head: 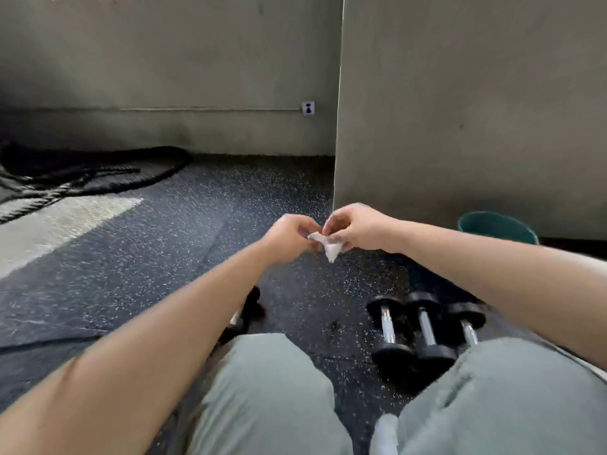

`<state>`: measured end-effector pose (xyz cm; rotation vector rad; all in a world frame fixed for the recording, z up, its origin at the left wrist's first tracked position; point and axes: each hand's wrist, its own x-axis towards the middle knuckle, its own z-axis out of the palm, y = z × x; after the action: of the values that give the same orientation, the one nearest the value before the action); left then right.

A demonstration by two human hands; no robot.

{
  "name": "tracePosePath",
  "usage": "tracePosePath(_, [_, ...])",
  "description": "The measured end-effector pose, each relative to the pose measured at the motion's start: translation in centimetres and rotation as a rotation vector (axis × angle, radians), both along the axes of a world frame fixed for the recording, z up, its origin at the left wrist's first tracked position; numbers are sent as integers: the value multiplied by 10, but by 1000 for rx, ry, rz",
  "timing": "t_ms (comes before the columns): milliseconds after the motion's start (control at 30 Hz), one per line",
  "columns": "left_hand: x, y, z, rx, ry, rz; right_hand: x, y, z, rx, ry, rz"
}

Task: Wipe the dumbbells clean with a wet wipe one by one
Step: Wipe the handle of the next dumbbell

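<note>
Overlapping 1 dumbbell (253, 298), the left forearm (197, 300) lies left of 3 dumbbells (427, 328).

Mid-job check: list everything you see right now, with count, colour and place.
wet wipe: one, white, in the air between both hands
dumbbells in a row: three, black heads, chrome handles, side by side on the floor by the right leg
lone dumbbell: one, black, on the floor, partly hidden under the left forearm
bucket: one, teal, at the foot of the pillar, right
battle rope: one, black, loose by the far wall, left
wall socket: one, white, low on the far wall
floor: black, pale specks
legs: two, grey-green trousers, bottom edge
left hand: pinches the wipe
right hand: pinches the wipe
</note>
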<state>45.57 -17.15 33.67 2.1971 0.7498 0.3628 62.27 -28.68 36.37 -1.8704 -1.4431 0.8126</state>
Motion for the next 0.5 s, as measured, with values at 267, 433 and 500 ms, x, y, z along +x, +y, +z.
tracePosePath(267, [-91, 14, 80, 52, 237, 46, -96, 21, 30, 111, 300, -162])
tracePosePath(433, [-120, 11, 37, -106, 226, 139, -121, 29, -23, 31, 411, -184])
tracePosePath(500, [-125, 5, 6, -134, 190, 183, -123, 36, -42, -37, 327, -165])
